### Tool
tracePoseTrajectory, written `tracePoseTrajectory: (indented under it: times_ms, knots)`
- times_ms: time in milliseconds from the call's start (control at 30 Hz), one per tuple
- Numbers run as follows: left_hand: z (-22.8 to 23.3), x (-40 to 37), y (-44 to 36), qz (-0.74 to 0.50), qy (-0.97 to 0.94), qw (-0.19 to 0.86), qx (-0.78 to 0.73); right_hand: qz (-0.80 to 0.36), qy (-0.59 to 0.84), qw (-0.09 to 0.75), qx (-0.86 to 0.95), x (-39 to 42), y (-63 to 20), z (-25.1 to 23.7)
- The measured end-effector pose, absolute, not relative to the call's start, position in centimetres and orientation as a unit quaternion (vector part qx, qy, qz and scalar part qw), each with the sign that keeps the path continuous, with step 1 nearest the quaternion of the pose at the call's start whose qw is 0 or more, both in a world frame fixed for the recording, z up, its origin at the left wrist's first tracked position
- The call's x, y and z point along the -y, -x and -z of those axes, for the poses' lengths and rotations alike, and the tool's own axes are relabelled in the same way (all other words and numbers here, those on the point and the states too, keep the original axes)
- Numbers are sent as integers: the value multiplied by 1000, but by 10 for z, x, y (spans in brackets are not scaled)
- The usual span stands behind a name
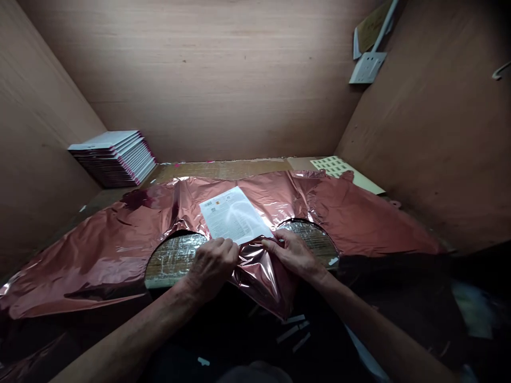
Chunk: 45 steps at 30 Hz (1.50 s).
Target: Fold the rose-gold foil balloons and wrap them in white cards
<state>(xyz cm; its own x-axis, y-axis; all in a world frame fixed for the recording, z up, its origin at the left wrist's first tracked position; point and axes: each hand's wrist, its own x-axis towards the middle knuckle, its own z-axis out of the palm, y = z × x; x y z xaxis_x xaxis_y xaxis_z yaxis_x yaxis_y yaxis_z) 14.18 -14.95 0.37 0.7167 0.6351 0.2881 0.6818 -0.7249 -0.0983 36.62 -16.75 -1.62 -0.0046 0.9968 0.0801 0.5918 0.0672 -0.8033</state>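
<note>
A large, shiny rose-coloured foil balloon (99, 250) lies flat and deflated across the table. A white printed leaflet (233, 215) rests on its middle. My left hand (213, 266) presses on the foil at the leaflet's near left corner, fingers curled. My right hand (293, 252) pinches the crinkled foil flap (263, 276) that hangs over the table's front edge, just below the leaflet's near right corner. Two rounded gaps in the foil show the tabletop (175, 255) on either side of my hands.
A stack of flat white and pink packs (114, 157) sits at the back left corner. A sheet of small stickers (337, 166) lies at the back right. Wooden walls close in three sides; a socket (367, 66) hangs upper right. White strips (293, 332) lie below on dark cloth.
</note>
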Motion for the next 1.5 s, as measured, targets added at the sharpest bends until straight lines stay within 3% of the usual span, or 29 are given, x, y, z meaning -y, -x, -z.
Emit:
tracePoseTrajectory:
  times_ms: [100,167,267,333,467,633,700,767,900,1000,1133,1267,1400,1500]
  knots:
    - [-2,155,-139,292,818,-39,494,-340,594,418,597,182,-365,22]
    - [2,162,-139,391,711,-223,540,-397,564,453,565,190,-367,26]
    - [6,172,-142,390,592,-550,441,-442,520,488,544,194,-376,33]
    - [7,176,-145,360,557,-654,363,-468,506,487,537,195,-381,34]
    - [19,177,-153,354,558,-635,400,-547,481,447,519,204,-384,31]
    - [47,174,-166,395,594,-400,575,-592,485,427,482,214,-370,37]
    - [51,172,-168,406,588,-354,604,-565,508,436,482,212,-366,44]
    - [47,171,-167,407,573,-422,573,-524,528,442,501,207,-365,48]
    - [26,175,-156,372,527,-654,395,-497,525,443,531,201,-369,47]
    - [19,181,-156,377,516,-674,370,-478,521,443,550,199,-372,45]
    - [32,176,-165,416,565,-505,503,-368,589,406,594,205,-369,47]
    - [43,164,-167,445,528,-361,626,-97,561,382,728,229,-356,41]
    - [27,180,-160,480,512,-434,565,127,386,339,848,248,-342,39]
    - [12,199,-149,509,485,-603,376,122,314,390,857,247,-339,40]
